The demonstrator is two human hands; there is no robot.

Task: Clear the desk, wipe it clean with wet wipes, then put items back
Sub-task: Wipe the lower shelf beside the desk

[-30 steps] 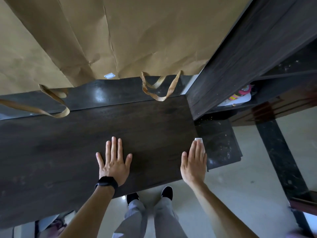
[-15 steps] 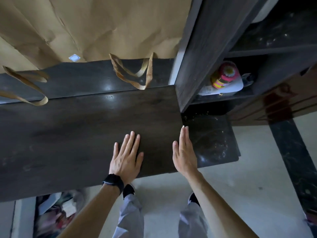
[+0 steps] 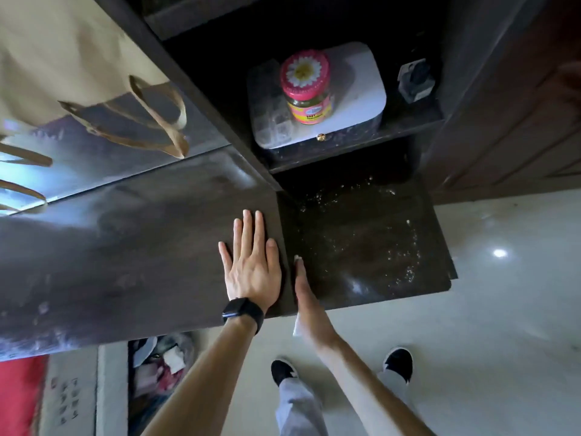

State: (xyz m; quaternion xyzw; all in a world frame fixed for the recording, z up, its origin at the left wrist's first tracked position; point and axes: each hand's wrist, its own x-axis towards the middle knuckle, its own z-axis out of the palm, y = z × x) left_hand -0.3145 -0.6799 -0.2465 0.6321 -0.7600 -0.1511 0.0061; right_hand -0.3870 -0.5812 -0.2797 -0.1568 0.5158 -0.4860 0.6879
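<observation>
a dark wooden desk (image 3: 141, 247) seen from above. the left hand (image 3: 251, 265), with a black watch (image 3: 242, 311) on its wrist, lies flat on the desk's right end, fingers straight and relaxed. the right hand (image 3: 306, 297), turned on edge with fingers straight, presses a white wet wipe (image 3: 297, 327) against the desk's right side edge.

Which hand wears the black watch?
The left hand, flat on the desk; the right hand, turned on edge, has a bare wrist.
</observation>
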